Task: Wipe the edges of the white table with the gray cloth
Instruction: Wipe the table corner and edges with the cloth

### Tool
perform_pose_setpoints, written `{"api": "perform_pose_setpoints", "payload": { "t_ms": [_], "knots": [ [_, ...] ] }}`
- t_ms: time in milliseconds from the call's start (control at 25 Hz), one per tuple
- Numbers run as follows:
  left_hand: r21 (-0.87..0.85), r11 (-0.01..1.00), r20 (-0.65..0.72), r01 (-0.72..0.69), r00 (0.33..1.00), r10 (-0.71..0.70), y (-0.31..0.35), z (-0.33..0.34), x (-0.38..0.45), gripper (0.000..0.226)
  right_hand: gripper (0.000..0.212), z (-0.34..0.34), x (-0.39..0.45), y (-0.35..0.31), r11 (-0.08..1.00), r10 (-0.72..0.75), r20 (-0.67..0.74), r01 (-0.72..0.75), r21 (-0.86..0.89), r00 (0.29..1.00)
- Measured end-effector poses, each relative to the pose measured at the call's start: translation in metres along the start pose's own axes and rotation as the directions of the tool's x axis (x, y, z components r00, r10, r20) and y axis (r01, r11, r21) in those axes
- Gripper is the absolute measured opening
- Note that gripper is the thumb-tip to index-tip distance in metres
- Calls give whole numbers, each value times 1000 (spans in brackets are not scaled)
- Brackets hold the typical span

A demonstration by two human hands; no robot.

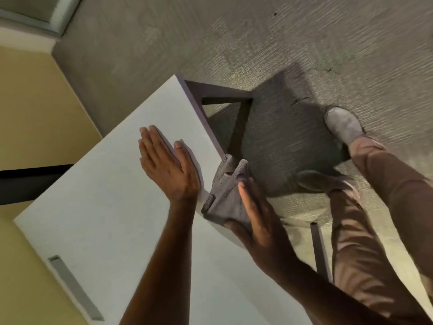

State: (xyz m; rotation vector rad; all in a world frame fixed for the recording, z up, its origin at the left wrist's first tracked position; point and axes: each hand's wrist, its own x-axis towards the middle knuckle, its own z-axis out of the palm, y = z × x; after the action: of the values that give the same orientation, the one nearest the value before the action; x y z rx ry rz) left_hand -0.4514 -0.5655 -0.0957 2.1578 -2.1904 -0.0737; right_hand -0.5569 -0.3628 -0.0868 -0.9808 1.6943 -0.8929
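The white table (100, 202) fills the left and middle of the head view, its top bare. My left hand (167, 164) lies flat on the top near the right edge, fingers straight and together, holding nothing. My right hand (254, 216) presses the folded gray cloth (226, 195) against the table's right side edge, palm over the cloth's lower part. The cloth hangs over the edge and its upper folds stick out beyond my fingers.
Dark table legs (236, 127) show under the far corner, and another leg (321, 252) stands by my knees. My legs in brown trousers (365, 242) and light shoes (343, 126) stand on grey carpet right of the table. A yellow wall (30, 109) lies left.
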Motion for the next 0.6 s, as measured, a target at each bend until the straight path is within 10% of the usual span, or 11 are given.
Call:
{"api": "perform_pose_setpoints", "payload": {
  "t_ms": [600],
  "knots": [
    [84,996,6,-20,1000,20,3,-4,3,68,77,5,188,-62,998,-61,-43,60,-9,997]
  ]
}}
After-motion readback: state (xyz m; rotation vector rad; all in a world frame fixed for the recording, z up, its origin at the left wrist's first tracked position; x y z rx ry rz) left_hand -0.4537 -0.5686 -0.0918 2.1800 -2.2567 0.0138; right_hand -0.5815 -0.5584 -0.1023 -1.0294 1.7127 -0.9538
